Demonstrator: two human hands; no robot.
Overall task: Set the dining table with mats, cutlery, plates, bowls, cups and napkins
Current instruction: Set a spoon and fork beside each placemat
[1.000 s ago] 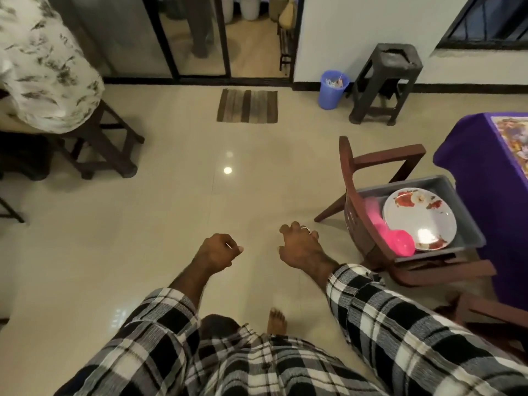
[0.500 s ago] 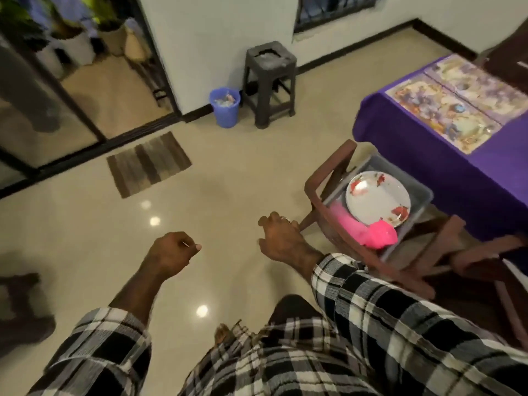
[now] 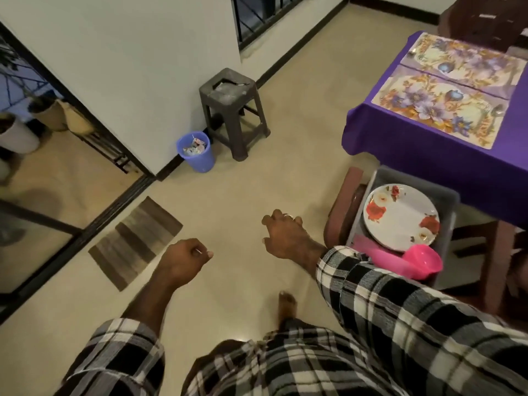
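Note:
My left hand [image 3: 183, 260] is curled into a fist over the floor and holds nothing. My right hand [image 3: 285, 234] hangs loosely curled and empty, just left of a wooden chair [image 3: 347, 192]. On that chair sits a grey tub [image 3: 451, 201] holding a white plate with red flowers [image 3: 400, 217] and a pink plastic bowl [image 3: 423, 260]. Beyond it stands the table under a purple cloth [image 3: 414, 155], with two floral mats [image 3: 437, 110] [image 3: 468, 61] side by side. A spoon [image 3: 497, 110] lies on the nearer mat's right end.
A dark plastic stool [image 3: 231, 110] and a blue waste bin [image 3: 195, 151] stand by the white wall. A striped doormat [image 3: 135, 242] lies before the glass door [image 3: 43, 224] at left. My bare foot [image 3: 287, 307] is on the tiled floor.
The view has swung right and closer, bringing the table and its mats into sight. Both hands keep their poses; the right hand is nearer the chair with the tub.

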